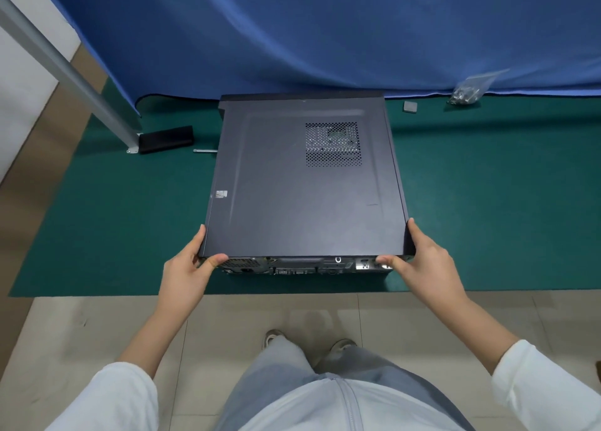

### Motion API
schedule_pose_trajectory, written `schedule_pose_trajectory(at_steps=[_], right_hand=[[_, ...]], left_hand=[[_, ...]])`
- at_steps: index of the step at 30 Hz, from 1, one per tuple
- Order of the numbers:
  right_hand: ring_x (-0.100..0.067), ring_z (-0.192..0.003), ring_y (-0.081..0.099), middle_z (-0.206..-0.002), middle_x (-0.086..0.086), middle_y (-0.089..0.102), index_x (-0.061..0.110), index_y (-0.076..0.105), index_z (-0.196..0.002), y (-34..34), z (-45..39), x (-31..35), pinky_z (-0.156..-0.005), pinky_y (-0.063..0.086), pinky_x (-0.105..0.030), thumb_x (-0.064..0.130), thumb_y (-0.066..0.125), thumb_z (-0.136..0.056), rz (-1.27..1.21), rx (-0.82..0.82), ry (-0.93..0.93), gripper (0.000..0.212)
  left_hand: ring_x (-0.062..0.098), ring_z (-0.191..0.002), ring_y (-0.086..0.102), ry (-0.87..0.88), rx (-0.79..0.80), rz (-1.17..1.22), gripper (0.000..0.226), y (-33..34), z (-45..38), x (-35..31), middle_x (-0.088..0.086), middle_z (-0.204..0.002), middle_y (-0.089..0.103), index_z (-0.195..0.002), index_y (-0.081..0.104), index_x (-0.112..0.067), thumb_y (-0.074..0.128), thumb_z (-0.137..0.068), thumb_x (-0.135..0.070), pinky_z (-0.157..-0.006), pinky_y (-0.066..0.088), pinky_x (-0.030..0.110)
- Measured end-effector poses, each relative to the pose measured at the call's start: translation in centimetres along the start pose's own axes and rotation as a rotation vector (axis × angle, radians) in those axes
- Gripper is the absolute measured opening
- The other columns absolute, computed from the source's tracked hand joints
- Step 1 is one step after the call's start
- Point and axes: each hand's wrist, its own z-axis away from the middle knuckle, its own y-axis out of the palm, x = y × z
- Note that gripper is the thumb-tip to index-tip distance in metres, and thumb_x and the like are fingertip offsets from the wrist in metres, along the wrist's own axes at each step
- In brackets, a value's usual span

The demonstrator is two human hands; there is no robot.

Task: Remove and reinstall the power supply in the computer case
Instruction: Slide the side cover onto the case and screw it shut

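Observation:
A black computer case (302,183) lies flat on a green mat (130,222), its side panel facing up with a perforated vent (333,144) toward the back right. The rear ports (302,266) face me along the near edge. My left hand (190,268) grips the near left corner of the side panel, thumb on the rear edge and fingers up the left side. My right hand (422,258) grips the near right corner the same way. The power supply is hidden inside, with only its grille (242,264) showing at the rear left.
A black bar-shaped object (166,139) and a small metal rod (205,151) lie left of the case by a grey post (65,69). A clear bag of screws (468,92) and a small grey pad (410,106) lie at the back right. Blue cloth (325,30) hangs behind.

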Motion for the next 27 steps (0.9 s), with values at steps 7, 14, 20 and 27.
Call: schedule_pose_trajectory(at_steps=[7, 14, 20, 27], right_hand=[[-0.022, -0.144, 0.019, -0.156, 0.002, 0.024, 0.017, 0.030, -0.148, -1.5, -1.9, 2.2, -0.115, 0.019, -0.035, 0.061, 0.046, -0.085, -0.032, 0.044, -0.151, 0.079], [-0.016, -0.142, 0.025, -0.145, -0.006, 0.045, 0.006, 0.051, -0.133, 4.1, -10.2, 15.2, -0.115, 0.016, -0.023, 0.022, 0.051, -0.096, -0.019, 0.198, -0.604, 0.040], [-0.030, -0.105, 0.050, -0.108, -0.012, 0.060, 0.007, 0.063, -0.115, 8.9, -18.3, 25.8, -0.094, 0.040, -0.039, 0.018, 0.049, -0.096, 0.169, 0.178, -0.776, 0.027], [-0.026, -0.075, 0.059, -0.077, -0.002, 0.065, 0.016, 0.053, -0.082, 12.1, -24.1, 30.9, -0.054, 0.032, -0.030, 0.028, 0.051, -0.092, 0.194, 0.001, -0.621, 0.016]], left_hand=[[0.003, -0.091, 0.064, -0.080, -0.032, 0.072, 0.023, -1.4, -2.0, -1.0, -0.013, -0.095, 0.071, -0.109, 0.067, -0.026, 0.066, -0.087, -0.034, -0.078, 0.041, 0.010], [0.012, -0.067, 0.071, -0.157, 0.076, 0.194, 0.014, -2.7, -9.6, -0.4, 0.000, -0.072, 0.073, -0.084, 0.069, -0.022, 0.059, -0.093, -0.021, -0.062, 0.057, 0.020], [0.012, -0.071, 0.067, -0.071, 0.156, -0.006, 0.017, -2.7, -18.5, 0.3, -0.006, -0.089, 0.070, -0.097, 0.068, -0.024, 0.056, -0.093, -0.013, -0.073, 0.057, 0.033], [0.028, -0.108, 0.056, 0.148, 0.290, -0.425, 0.035, -2.5, -30.5, 1.3, 0.011, -0.127, 0.050, -0.129, 0.054, -0.011, 0.051, -0.094, -0.011, -0.099, 0.041, 0.036]])
